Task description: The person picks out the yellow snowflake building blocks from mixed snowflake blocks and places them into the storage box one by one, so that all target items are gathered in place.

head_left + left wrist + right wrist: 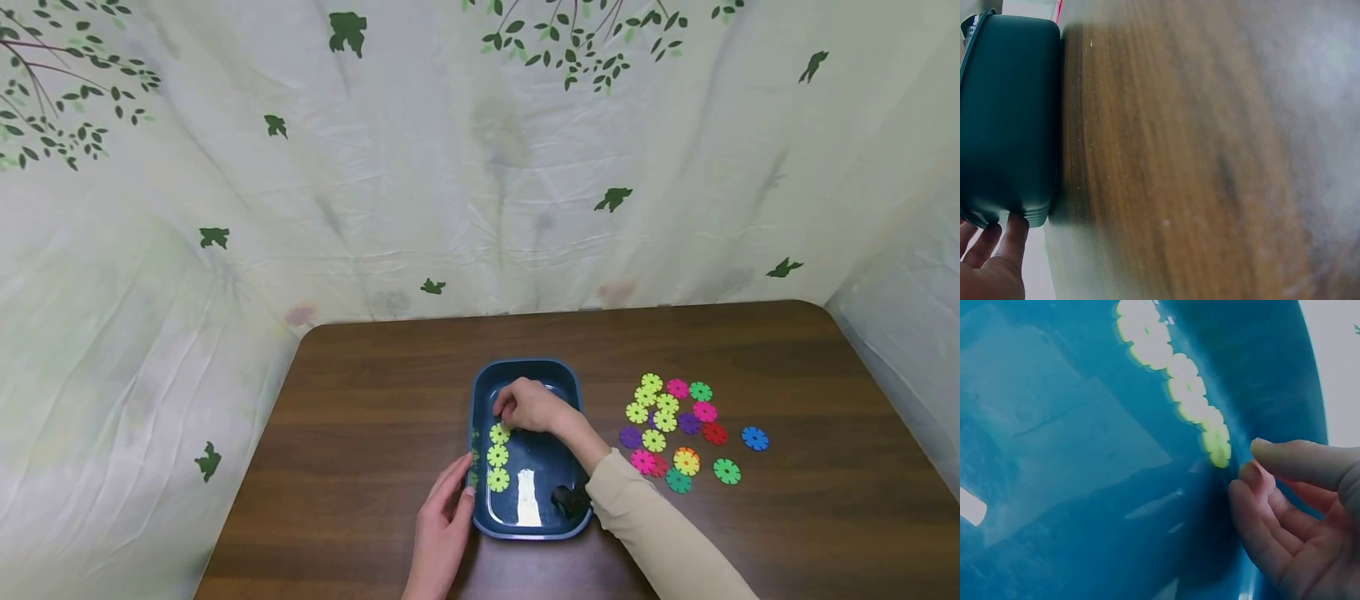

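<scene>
A deep blue tray [543, 533] stands on the table, with a column of yellow-green notched discs [497, 456] along its left inner side. Over the tray, my right hand [532, 406] bends its fingers down just beyond the farthest disc of that column. The right wrist view shows the thumb and fingertips beside the end disc [1216, 437], with a gap between them and nothing visible held. My left hand [442, 525] is at the tray's left side. In the left wrist view its extended fingers [1015, 240] touch the tray's outer wall [1013, 112].
Right of the tray, several loose discs in yellow-green, pink [705, 412], purple, red, green [727, 471] and blue [755, 438] lie on the wooden table [375, 417]. A black object [570, 500] shows beside the right sleeve. A leaf-printed cloth [450, 167] hangs behind the table.
</scene>
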Motion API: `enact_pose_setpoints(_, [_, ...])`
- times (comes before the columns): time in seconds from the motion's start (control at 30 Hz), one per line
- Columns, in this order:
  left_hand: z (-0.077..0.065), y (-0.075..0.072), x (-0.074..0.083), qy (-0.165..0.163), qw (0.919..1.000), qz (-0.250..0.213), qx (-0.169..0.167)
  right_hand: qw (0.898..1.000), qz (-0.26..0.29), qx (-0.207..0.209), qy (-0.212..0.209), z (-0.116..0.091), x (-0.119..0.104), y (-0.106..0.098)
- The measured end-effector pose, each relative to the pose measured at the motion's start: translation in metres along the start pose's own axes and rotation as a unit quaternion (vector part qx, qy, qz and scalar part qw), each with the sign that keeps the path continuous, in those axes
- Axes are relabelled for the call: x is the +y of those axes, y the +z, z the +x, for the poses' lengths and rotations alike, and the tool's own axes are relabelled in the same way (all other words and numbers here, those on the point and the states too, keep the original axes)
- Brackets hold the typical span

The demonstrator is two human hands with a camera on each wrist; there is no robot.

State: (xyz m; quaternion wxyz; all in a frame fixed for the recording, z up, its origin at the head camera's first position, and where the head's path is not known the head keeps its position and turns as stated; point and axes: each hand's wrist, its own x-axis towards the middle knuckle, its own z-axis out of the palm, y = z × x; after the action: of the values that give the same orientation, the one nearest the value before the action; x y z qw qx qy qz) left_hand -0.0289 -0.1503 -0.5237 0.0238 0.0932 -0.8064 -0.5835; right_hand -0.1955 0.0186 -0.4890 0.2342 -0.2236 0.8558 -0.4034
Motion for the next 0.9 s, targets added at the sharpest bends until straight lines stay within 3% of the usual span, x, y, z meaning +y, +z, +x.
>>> enact_pose_setpoints(0.3, [0.000,-0.001,0.000,-0.004,1.0000,0.003,-0.002,0.999,0.015,0.029,-0.034,-0.007,-0.007,-0.012])
enact_pose_setpoints(0.9, [0.001,0.000,0.003,-0.023,0.9997,0.003,-0.008,0.997,0.014,0.054,-0.048,-0.039,-0.018,-0.028])
